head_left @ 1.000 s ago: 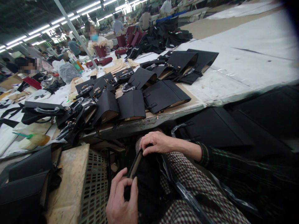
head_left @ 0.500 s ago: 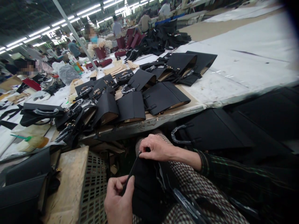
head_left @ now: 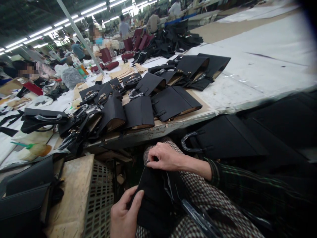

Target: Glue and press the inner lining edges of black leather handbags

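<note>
One black bag piece (head_left: 153, 201) of soft material lies across person's lap, over brown-and-white checked trousers (head_left: 210, 195). Left hand (head_left: 125, 211): thumb and forefinger nearly closed, pinching lower stretch of its edge. Right hand (head_left: 165, 157): fingers curled, thumb and fingertips closed on upper end of same edge. Clear-plastic-wrapped handle (head_left: 198, 215) right of bag piece. Beyond bag piece: white-covered surface (head_left: 267, 62), bearing cluster of black handbags (head_left: 138, 112). Left of bag piece: pale tan board (head_left: 70, 195) beside slotted plastic crate (head_left: 99, 188).
</note>
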Demonstrator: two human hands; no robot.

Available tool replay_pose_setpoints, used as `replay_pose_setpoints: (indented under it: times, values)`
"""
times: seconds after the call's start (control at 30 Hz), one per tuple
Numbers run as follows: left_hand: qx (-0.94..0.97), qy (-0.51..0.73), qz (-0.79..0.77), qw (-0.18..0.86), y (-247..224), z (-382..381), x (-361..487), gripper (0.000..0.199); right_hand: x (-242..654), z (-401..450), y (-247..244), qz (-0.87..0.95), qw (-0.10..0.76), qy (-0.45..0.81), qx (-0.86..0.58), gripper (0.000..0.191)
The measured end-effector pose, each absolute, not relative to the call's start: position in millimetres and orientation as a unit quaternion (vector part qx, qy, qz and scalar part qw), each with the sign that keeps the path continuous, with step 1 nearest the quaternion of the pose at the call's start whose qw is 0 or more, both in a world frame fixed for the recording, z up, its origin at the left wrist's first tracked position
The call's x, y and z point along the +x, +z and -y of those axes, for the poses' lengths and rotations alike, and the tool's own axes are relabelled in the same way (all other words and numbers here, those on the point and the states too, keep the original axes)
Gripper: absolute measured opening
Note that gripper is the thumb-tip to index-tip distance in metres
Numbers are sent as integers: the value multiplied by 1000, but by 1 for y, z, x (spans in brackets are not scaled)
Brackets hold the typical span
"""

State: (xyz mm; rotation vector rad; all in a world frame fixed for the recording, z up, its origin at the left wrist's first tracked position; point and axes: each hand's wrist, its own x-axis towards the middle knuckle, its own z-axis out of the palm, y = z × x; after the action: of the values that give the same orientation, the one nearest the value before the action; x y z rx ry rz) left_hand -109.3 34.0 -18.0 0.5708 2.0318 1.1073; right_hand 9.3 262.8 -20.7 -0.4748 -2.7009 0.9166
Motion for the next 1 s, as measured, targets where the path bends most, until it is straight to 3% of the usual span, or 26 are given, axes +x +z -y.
replay_pose_setpoints:
  times: [0.13,0.23,0.37,0.53,0.77,1.0]
  values:
    - [154,526,-737,397,-27,-36,-101,38,13,-265,-14,916,106,348,-171,20]
    - [161,547,-703,425,-25,-38,-103,31,14,-272,-8,912,78,379,-134,31]
    - [253,461,-706,475,-8,-46,-118,34,12,-280,-9,938,50,344,-2,18]
    - [369,340,-719,481,8,-80,-130,38,9,-275,-18,944,77,319,-4,17]
    - [368,385,-729,430,-7,-125,-122,46,17,-272,-18,955,90,277,-56,18]
    - [284,429,-711,480,-6,-92,-113,33,15,-278,-19,940,63,334,-26,17]
